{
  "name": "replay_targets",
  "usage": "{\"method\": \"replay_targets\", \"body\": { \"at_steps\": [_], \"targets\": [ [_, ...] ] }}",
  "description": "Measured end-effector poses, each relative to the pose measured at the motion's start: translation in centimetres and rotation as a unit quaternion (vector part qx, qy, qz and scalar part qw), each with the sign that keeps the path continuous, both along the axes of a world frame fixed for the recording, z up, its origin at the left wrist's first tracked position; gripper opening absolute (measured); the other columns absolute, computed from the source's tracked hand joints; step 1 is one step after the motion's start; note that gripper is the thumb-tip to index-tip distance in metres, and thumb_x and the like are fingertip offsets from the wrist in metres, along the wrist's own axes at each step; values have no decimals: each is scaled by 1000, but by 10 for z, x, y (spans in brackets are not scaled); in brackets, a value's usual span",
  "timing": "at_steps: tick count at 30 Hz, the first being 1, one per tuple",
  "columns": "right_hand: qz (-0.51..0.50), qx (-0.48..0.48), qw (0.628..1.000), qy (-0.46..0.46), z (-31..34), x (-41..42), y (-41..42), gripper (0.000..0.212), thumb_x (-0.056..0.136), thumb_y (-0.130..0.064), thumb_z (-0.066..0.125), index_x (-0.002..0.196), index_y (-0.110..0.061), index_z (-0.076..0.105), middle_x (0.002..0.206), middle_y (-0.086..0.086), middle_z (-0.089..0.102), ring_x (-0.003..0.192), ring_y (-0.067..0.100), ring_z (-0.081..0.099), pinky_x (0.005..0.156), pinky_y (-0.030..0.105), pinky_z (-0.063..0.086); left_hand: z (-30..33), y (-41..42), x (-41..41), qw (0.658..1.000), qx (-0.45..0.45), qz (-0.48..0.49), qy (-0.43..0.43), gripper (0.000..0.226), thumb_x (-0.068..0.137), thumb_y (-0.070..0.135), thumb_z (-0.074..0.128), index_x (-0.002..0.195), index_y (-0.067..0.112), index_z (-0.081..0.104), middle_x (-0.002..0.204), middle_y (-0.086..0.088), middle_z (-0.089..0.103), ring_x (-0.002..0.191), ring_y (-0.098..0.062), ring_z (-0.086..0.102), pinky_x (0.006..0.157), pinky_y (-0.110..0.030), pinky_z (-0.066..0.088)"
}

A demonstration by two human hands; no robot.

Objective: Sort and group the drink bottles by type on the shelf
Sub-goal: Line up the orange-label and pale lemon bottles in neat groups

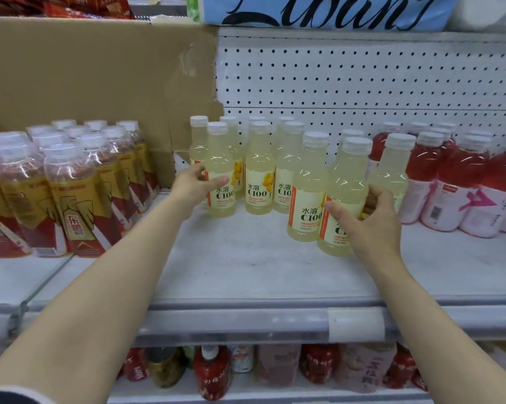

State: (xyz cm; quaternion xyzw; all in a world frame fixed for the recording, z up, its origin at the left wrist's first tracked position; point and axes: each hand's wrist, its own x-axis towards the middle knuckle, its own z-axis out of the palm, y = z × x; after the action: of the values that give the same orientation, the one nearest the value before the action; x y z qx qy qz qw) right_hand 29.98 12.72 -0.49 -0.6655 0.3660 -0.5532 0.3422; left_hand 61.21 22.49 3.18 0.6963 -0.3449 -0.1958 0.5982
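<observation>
Pale-yellow clear plastic lemon drink bottles [257, 170], white caps, cream "C100" labels, stood mid white shelf [246, 266]; about eleven visible, rear ones partly hidden. Left hand [195, 185] had fingers curled round the leftmost front bottle [220, 170]. Right hand [371, 220] gripped the nearest bottle [346, 196]. Red drink bottles [461, 182] on the right, count unclear; shrink-wrapped gold-red bottles [68, 188] on the left.

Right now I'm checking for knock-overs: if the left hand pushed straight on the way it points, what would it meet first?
The left hand already grips the front-left yellow bottle. Pushed on, that bottle would probably meet the yellow bottle behind it first; depth is unclear.
</observation>
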Motion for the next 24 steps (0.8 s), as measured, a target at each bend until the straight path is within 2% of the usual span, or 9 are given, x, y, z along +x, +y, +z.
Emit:
{"method": "replay_targets", "body": {
  "at_steps": [3,5,10,14,19,24],
  "targets": [
    [-1,2,1000,4,1,0,0,67,73,-37,91,126,-28,51,113,-18,64,103,0,63,89,26,50,-4,-6,2,1000,-2,-7,12,50,81,24,85,127,24,64,114,1,72,112,-24,67,101,-47,54],
    [1,4,1000,5,0,-1,1,68,73,-38,91,128,-28,51,112,-20,63,104,-2,63,87,24,49,-8,-9,6,1000,-13,-8,23,53,79,23,86,126,23,62,115,-2,72,111,-25,68,99,-49,55],
    [1,4,1000,4,0,0,2,70,73,-39,90,130,-25,52,113,-19,64,103,-5,62,83,20,48,-11,-17,6,999,-31,-15,28,43,81,20,85,113,23,57,115,-7,70,109,-26,69,99,-49,55],
    [-1,5,1000,8,0,0,2,70,73,-40,90,130,-26,51,112,-22,63,104,-4,62,86,24,49,-14,-24,2,999,-40,3,17,43,82,20,84,116,18,58,110,-3,70,109,-23,68,97,-46,56],
    [-1,7,1000,12,1,1,4,73,73,-42,89,133,-24,51,117,-14,65,106,1,63,88,25,50,-18,-30,-1,998,-50,46,-15,43,76,29,89,105,26,57,109,1,70,103,-18,68,95,-45,57],
    [-6,8,1000,14,2,0,5,70,74,-41,89,130,-27,50,113,-20,63,105,-2,62,91,28,51,-14,-27,5,996,-61,60,-29,50,79,42,85,115,22,57,109,6,65,103,-16,65,91,-38,56]
  ]
}}
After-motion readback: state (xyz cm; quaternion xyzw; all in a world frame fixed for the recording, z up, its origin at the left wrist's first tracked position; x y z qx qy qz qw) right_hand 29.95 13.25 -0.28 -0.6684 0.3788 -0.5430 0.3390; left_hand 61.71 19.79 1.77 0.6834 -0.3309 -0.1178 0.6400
